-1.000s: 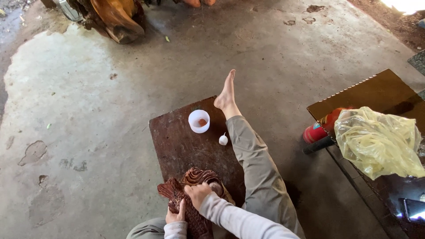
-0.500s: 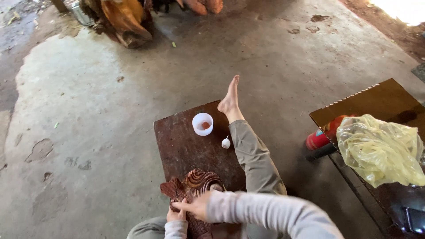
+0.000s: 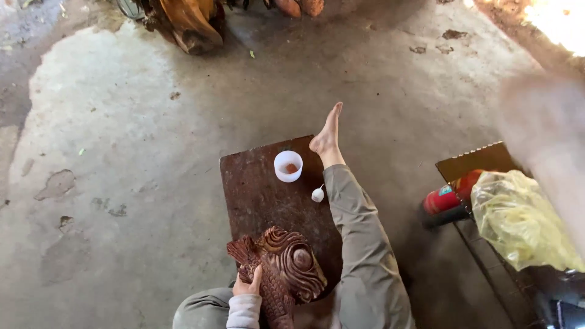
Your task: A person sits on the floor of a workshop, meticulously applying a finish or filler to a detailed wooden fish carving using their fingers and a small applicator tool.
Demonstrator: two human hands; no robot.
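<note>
My left hand (image 3: 247, 283) grips the lower left side of a dark brown carved wooden fish (image 3: 286, 268), which stands on a dark wooden board (image 3: 256, 189) between my legs. My right hand cannot be made out. Only a pale blurred shape (image 3: 542, 140), probably my right sleeve, crosses the right edge of the view. My right leg in grey trousers lies along the board, with its bare foot (image 3: 328, 134) at the far end. A white cup (image 3: 287, 166) with reddish-brown liquid and a small white bottle (image 3: 317, 194) stand on the board beside the leg.
A red fire extinguisher (image 3: 448, 195) lies at the right beside a yellowish plastic bag (image 3: 518, 219) on a low brown wooden table (image 3: 475, 161). Chunks of raw wood (image 3: 189, 24) lie at the top. The floor is stained concrete.
My right hand has left the top of the carved fish and swung up to the right, now only a blur. The left hand still holds the fish.
</note>
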